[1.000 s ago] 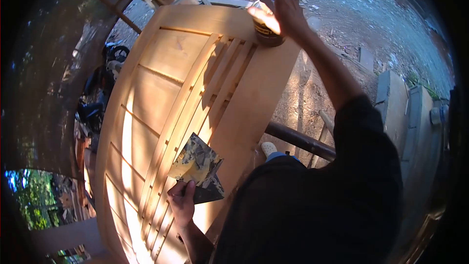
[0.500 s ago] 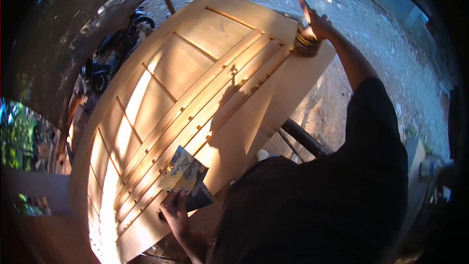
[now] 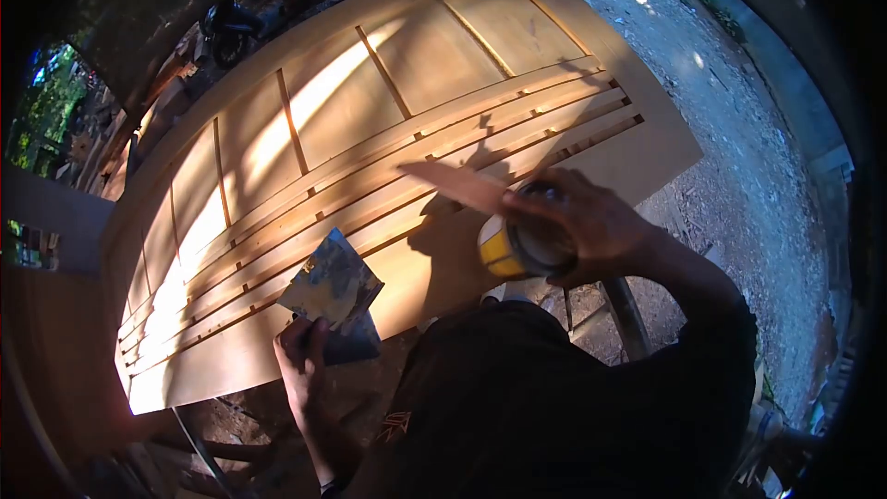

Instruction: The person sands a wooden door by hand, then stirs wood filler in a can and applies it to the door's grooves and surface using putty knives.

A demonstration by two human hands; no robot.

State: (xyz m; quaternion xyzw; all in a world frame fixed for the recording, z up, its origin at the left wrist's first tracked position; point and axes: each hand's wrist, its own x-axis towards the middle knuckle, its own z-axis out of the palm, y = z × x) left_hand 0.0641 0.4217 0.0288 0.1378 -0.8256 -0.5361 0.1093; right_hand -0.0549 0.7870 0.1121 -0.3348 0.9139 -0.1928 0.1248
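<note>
Two hands: left (image 3: 300, 356) grips one scraper (image 3: 333, 291), right (image 3: 591, 222) one can (image 3: 513, 245).

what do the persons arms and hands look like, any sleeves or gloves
Both hands are bare, with no gloves. The right hand leads into a bare forearm, and a dark sleeve starts near the elbow. The left hand also leads into a bare forearm. No rings or watch show, though the wrists are dimly lit.

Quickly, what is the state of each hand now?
Left hand: closed, holding a putty knife.
Right hand: closed, holding a can and a wooden stick.
</note>
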